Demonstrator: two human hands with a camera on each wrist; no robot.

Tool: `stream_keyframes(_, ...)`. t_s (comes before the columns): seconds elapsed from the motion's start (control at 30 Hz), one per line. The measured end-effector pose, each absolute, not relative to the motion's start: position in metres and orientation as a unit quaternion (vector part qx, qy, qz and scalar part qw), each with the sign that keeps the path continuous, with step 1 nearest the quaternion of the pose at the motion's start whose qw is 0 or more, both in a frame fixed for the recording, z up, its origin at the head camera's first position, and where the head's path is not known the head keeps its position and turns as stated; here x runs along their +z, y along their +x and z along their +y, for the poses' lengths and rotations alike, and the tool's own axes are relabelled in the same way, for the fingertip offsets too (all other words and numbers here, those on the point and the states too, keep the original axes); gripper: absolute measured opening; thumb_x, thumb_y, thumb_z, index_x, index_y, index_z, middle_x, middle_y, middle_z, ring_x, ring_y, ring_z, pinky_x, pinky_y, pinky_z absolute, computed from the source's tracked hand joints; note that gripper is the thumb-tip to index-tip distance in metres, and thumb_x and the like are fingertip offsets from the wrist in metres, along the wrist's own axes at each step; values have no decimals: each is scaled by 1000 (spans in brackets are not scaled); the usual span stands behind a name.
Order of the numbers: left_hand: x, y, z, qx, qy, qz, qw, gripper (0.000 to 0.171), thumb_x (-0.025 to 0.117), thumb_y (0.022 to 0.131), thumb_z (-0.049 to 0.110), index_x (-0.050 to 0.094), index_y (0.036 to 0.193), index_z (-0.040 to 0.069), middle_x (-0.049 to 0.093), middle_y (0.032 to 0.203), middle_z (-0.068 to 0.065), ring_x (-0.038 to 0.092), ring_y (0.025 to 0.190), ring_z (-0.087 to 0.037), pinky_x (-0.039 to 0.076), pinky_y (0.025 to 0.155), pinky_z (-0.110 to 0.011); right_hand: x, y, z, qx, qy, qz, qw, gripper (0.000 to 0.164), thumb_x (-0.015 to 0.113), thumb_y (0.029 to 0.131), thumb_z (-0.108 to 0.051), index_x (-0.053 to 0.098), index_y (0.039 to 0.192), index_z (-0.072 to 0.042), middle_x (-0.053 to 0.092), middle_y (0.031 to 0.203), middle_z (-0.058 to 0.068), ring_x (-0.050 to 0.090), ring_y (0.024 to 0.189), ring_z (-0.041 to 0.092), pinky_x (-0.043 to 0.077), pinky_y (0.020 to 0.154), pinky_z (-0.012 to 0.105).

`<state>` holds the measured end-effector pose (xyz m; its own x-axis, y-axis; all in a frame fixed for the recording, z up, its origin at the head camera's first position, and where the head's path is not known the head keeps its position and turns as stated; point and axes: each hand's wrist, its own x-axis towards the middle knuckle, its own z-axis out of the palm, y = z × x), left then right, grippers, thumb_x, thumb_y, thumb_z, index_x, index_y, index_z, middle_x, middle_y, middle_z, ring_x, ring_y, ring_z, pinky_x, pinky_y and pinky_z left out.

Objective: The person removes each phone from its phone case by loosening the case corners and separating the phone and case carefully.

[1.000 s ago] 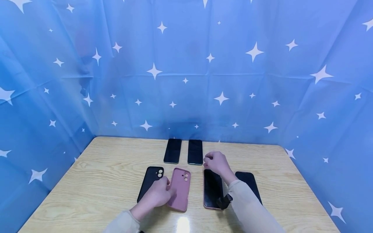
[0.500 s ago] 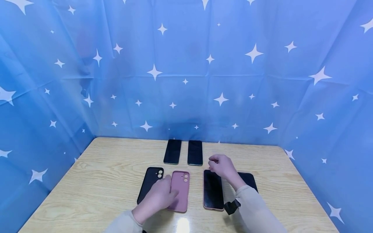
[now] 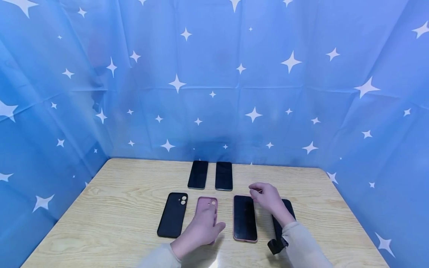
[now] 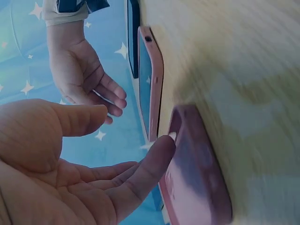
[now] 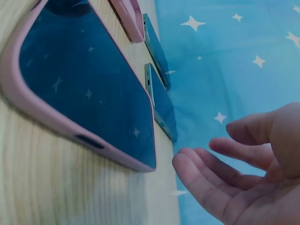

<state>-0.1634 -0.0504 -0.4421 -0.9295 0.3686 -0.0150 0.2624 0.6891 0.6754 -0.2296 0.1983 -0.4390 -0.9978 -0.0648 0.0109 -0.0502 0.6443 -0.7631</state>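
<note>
A pink phone case (image 3: 202, 203) lies on the table, hollow side up, partly covered by my left hand (image 3: 201, 225). In the left wrist view this hand's thumb and fingers are spread apart, and a fingertip is at the rim of the pink case (image 4: 201, 164). Just to the right lies a phone in a pink case (image 3: 245, 219), screen up. My right hand (image 3: 268, 197) hovers off that phone's far right corner, fingers loosely bent and holding nothing, as the right wrist view confirms. Beneath the right forearm, another black phone (image 3: 289, 206) is partly hidden.
A black phone case (image 3: 172, 216) lies left of the pink one. Two dark phones, one on the left (image 3: 198, 175) and one on the right (image 3: 223, 176), lie near the back edge of the wooden table (image 3: 134, 182). A blue star-patterned cloth (image 3: 214, 74) hangs behind.
My left hand has moved right, from between the two cases to over the pink one, uncovering the black case. My right hand has drawn back to the right, away from the phone's top edge.
</note>
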Motion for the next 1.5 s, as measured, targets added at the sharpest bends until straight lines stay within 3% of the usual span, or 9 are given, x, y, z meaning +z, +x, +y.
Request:
stream_keyframes(0.07,-443,-163,-44,353,169,917,77,74,72,96,25,38,146,-19,70,110,-20,65,116,-31,52,101,-49,-441,-229,201,-418,-32,908,5,32,58,102,-11,68,128,5,74,104,15,74,86,27,60,72,38)
stream_keyframes(0.17,-444,-163,-36,347,167,920,67,74,73,96,24,39,146,-19,69,116,-20,60,125,-36,47,108,-52,-443,-228,205,-416,-35,909,-2,31,58,102,-10,67,127,6,74,104,15,74,86,27,60,72,38)
stream_keyframes(0.3,-443,-163,-27,325,167,929,51,53,75,94,26,58,128,-11,65,91,-8,66,94,-26,56,87,-44,-445,-226,208,-415,-31,909,-8,30,58,102,-9,67,126,7,74,105,17,74,84,27,61,72,39)
stream_keyframes(0.4,-441,-162,-20,327,158,929,67,39,75,95,28,61,114,-4,59,82,-2,56,72,-18,51,67,-37,-446,-224,209,-415,-26,909,-7,30,58,103,-9,67,126,7,74,105,18,75,84,27,61,73,40)
stream_keyframes(0.47,-441,-161,-15,336,156,926,79,39,75,95,28,61,113,-4,60,83,-4,55,69,-16,49,62,-36,-447,-223,210,-413,-23,910,-8,30,58,103,-10,67,126,7,74,105,18,75,84,27,61,73,40)
stream_keyframes(0.63,-447,-162,-5,332,159,926,82,51,75,95,30,59,124,-10,68,96,-14,66,81,-20,56,71,-39,-450,-222,214,-409,-15,912,-4,30,59,103,-12,68,126,5,75,102,16,74,83,26,60,72,40)
stream_keyframes(0.97,-454,-164,13,308,143,936,88,63,76,94,32,55,128,-16,68,108,-26,68,102,-33,57,86,-48,-455,-219,218,-379,-11,925,1,29,60,103,-14,71,125,1,75,94,5,65,79,16,52,65,33)
stream_keyframes(1.33,-461,-166,28,271,103,953,91,75,80,89,44,56,126,-16,66,102,-23,67,93,-32,57,83,-47,-459,-217,222,-371,-20,929,-7,28,60,101,-12,71,123,3,74,92,4,66,82,17,55,71,37)
stream_keyframes(1.5,-461,-167,34,251,97,959,89,86,81,86,50,54,134,-16,68,114,-23,67,102,-31,56,89,-45,-461,-216,223,-382,-16,924,1,29,59,102,-12,69,124,4,73,87,3,67,78,16,56,70,36)
